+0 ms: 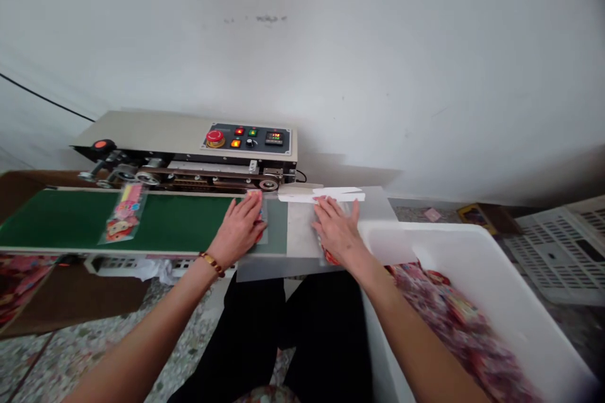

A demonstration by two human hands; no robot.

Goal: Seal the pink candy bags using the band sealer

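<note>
My left hand point(239, 231) lies flat with fingers outstretched on a small clear packet point(259, 199) with a pink and red print, by the right end of the green conveyor belt point(174, 220). To its right, my right hand point(336, 230) rests with spread fingers on another packet point(331, 258), mostly hidden under the palm, on the pale feeding board point(300, 236). Its fingertips reach a white guide strip point(297, 198). Farther left on the belt lies a packet point(123, 217) with a pink and yellow card and a red-haired figure. Behind the belt stands a band sealing machine point(189, 145).
A white tub point(477, 239) full of pink and red packets point(454, 321) stands at the right. Beyond it are white plastic crates point(553, 258). An open cardboard box point(80, 296) with similar packets sits below the belt at the left. A wall point(378, 75) rises behind.
</note>
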